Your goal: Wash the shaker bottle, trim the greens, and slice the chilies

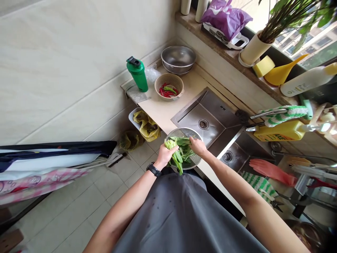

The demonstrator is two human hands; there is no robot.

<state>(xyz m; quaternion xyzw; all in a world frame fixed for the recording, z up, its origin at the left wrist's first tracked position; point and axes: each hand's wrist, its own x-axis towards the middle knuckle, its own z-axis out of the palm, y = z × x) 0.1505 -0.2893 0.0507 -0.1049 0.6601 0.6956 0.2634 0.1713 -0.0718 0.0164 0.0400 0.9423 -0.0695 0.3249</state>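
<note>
**Handling greens at the sink edge**

Clenching the pale stem ends of a bunch of green leafy vegetables (179,156) in the left hand (166,153), with a black wristwatch (153,169) showing on that wrist. Laying the right hand (197,146) on the dark leaves at the far side of the bunch, fingers curled; cannot tell whether pinching a leaf or only touching it. Holding the greens partly inside a round metal mesh strainer (184,133), with some leaves hanging over its near rim. Resting the strainer at the near corner of a stainless steel sink (210,109), right at the edge of the pale beige worktop (160,110). Standing close against that edge in a grey garment (184,214).

Sharing the worktop, farther back, with a small beige plastic basket (169,85) of red and green chillies, a large steel bowl (178,59) just behind it, and a green plastic bottle with a black cap (138,73) to the left of the basket. Hanging off the worktop's left end, a white bin lined with a yellow bag (147,125). Lying to the right of the sink, a yellow detergent bottle (279,131) and, nearer, a pink rubber glove (271,172). Sitting on the window ledge beyond, a yellow sponge (263,65) and a purple plastic bag (223,15).
</note>
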